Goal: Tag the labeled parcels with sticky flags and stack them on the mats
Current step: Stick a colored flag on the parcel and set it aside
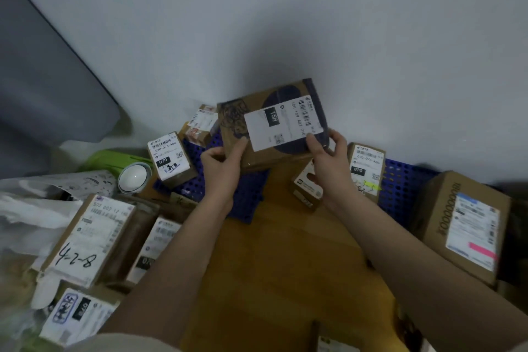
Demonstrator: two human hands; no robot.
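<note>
You hold the brown cardboard parcel with the white label [274,126] above the blue perforated plastic mats [400,177]; left hand [223,163] and right hand [328,160] fingers are curled on its lower corners. Lower it flat, label upward, onto bare mat

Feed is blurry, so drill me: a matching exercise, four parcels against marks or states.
Parcels:
1. parcel marked 15H
2. large box on the right
3. parcel marked 4-2-8
4. upright parcel by the right wrist

States:
A. handwritten number
B. yellow flag
C. held in both hands, left hand and right hand
D. pink flag

Pairs: 1-C, 2-D, 3-A, 4-B
</note>
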